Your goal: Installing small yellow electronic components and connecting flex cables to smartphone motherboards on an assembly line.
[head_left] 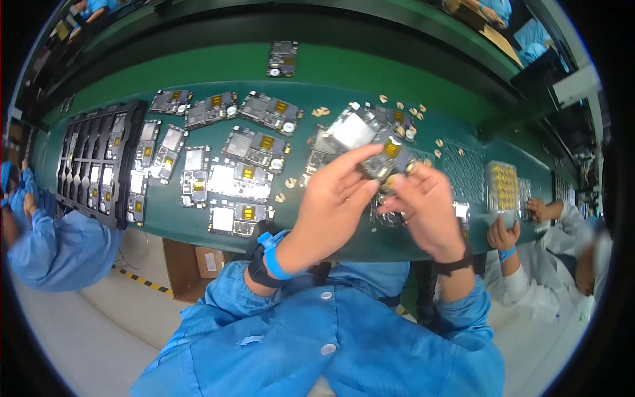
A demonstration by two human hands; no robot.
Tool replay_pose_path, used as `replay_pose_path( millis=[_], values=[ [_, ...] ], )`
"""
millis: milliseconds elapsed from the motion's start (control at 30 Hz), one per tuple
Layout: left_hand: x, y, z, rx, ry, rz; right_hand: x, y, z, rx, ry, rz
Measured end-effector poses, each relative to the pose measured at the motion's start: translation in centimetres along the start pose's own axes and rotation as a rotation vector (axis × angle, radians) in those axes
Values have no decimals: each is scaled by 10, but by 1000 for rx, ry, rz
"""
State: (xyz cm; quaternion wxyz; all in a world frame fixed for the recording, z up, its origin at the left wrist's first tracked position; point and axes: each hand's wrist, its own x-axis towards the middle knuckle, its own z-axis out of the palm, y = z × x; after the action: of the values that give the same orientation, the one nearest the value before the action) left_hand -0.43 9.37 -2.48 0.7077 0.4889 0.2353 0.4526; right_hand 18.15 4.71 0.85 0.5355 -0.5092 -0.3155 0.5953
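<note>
A circuit board (395,152) with a yellow patch is held tilted above the green bench, between my two hands. My left hand (333,206) grips its left edge with thumb and fingers. On the lower right edge, my right hand (426,206) pinches it near a corner; whether a small part is also between those fingertips cannot be made out. Beneath and behind the hands lie more circuit boards (354,130), some with a bright silver shield, partly covered by my fingers. To the left, several similar boards (239,182) lie in loose rows.
A black slotted tray (135,165) holding boards stands at the left. Small cream-coloured curved pieces (415,111) are scattered about. On the right are a clear blister tray (464,172) and a tray of yellow round parts (504,188), near a co-worker's hands (504,235). Another person sits left.
</note>
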Motion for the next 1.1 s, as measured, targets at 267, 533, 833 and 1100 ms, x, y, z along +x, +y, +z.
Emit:
replay_pose_path(
  millis=[267, 533, 833, 1100],
  values=[
    [37, 38, -38, 278, 143, 73, 242, -72, -128, -264, 326, -137],
    [118, 18, -92, 721, 513, 60, 299, -57, -197, -1245, 560, -83],
    [25, 110, -34, 251, 334, 173, 262, 5, 70, -1324, 155, -600],
    [25, 190, -84, 672, 474, 390, 326, 60, 150, -1189, 401, -338]
  ],
)
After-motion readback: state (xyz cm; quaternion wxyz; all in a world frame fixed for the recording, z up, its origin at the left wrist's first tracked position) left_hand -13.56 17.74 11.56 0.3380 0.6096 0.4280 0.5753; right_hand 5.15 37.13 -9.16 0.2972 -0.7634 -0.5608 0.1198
